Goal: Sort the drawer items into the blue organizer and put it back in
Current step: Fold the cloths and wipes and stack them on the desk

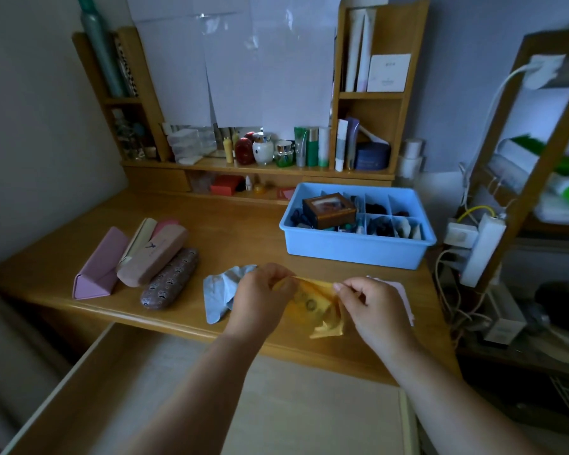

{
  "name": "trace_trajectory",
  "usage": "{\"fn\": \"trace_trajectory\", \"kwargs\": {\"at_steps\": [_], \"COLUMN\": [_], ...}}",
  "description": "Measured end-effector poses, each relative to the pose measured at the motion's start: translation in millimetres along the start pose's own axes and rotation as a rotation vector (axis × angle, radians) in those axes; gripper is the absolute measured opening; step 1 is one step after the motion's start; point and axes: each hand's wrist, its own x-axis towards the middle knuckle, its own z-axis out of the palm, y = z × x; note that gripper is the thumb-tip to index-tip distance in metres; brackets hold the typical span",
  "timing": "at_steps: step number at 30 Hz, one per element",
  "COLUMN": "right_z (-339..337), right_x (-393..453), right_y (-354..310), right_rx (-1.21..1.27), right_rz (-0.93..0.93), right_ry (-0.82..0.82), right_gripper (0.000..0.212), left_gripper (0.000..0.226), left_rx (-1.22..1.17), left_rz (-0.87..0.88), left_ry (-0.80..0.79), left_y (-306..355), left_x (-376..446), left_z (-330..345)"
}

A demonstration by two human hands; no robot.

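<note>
A yellow cloth (316,307) hangs stretched between my left hand (260,297) and my right hand (368,300), both pinching its top edge above the desk's front. A light blue cloth (217,293) lies crumpled on the desk just left of my left hand. A pink cloth (403,292) peeks out behind my right hand. The blue organizer (352,249) stands at the back right of the desk, its compartments holding small dark items and a brown wooden box (329,210). The open drawer (119,389) lies below the desk edge.
Several glasses cases lie at the left: a pink triangular one (96,267), a beige-pink one (155,254) and a patterned brown one (171,279). Cosmetic bottles line the back shelf (276,149). A power strip and cables (477,254) hang off the desk's right side.
</note>
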Motion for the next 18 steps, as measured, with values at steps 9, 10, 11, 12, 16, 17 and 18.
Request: {"fn": "trace_trajectory", "kwargs": {"at_steps": [9, 10, 11, 12, 16, 17, 18], "right_z": [-32, -36, -38, -40, -41, -40, -39], "right_x": [13, 13, 14, 15, 22, 24, 26], "right_y": [-4, -4, -3, -2, 0, 1, 2], "right_rx": [0.186, 0.197, 0.198, 0.198, 0.163, 0.132, 0.106], "right_rz": [0.107, 0.110, 0.109, 0.111, 0.131, 0.133, 0.139], "right_ry": [-0.201, -0.273, -0.340, -0.385, -0.326, -0.315, -0.317], "right_gripper": [0.035, 0.031, 0.025, 0.018, 0.017, 0.021, 0.023], "left_gripper": [0.012, 0.008, 0.005, 0.004, 0.005, 0.006, 0.006], "left_rx": [0.075, 0.054, 0.036, 0.024, -0.073, -0.110, -0.134], "left_rz": [0.079, 0.055, 0.026, -0.008, -0.153, -0.172, -0.178], "left_ry": [-0.287, -0.280, -0.264, -0.249, -0.213, -0.204, -0.190], "left_y": [6, 4, 3, 3, 1, 1, 2], "left_x": [-2, -1, 0, 1, 7, 8, 10], "left_z": [-27, -30, -33, -35, -39, -39, -39]}}
